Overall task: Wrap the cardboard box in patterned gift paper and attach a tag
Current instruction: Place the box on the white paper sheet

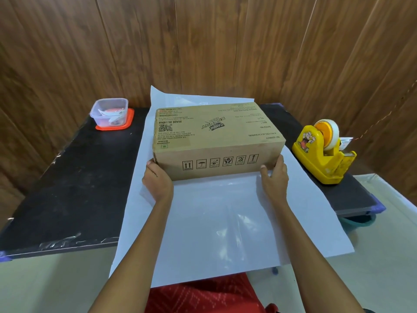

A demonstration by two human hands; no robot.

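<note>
A brown cardboard box [216, 136] with black print lies flat on a large sheet of gift paper [216, 222], whose plain white back faces up. The sheet spreads over the black table [74, 181] and hangs past its near edge. My left hand [158, 179] grips the box's near left corner. My right hand [274, 177] holds the near right corner, fingers against the side. Both hands rest on the paper. No tag is visible as a separate item.
A yellow tape dispenser [322, 152] with a roll stands at the table's right side. At the back left sits a clear plastic container [109, 112] on an orange lid, with small items inside. A wooden panel wall rises behind the table.
</note>
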